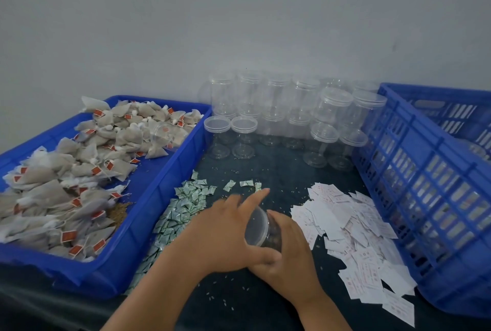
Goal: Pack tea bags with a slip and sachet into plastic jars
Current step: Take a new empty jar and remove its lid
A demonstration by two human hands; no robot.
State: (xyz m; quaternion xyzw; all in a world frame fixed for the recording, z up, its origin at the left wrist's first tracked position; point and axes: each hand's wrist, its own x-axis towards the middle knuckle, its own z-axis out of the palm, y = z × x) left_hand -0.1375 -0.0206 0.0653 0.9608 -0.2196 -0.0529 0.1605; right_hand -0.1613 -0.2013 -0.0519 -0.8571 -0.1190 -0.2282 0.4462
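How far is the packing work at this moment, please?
Done: the blue crate seems to hold packed jars already. In hand: the right hand holds a filled jar while the left hand grips its lid. Left: many empty jars stand behind, and tea bags, sachets and slips lie in piles.

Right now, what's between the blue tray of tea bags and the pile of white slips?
In the head view, a heap of green sachets lies beside the tray, then the left hand and right hand holding a jar.

Tea bags (pixel 79 171) left, slips (pixel 353 235) right, jars (pixel 287 115) behind.
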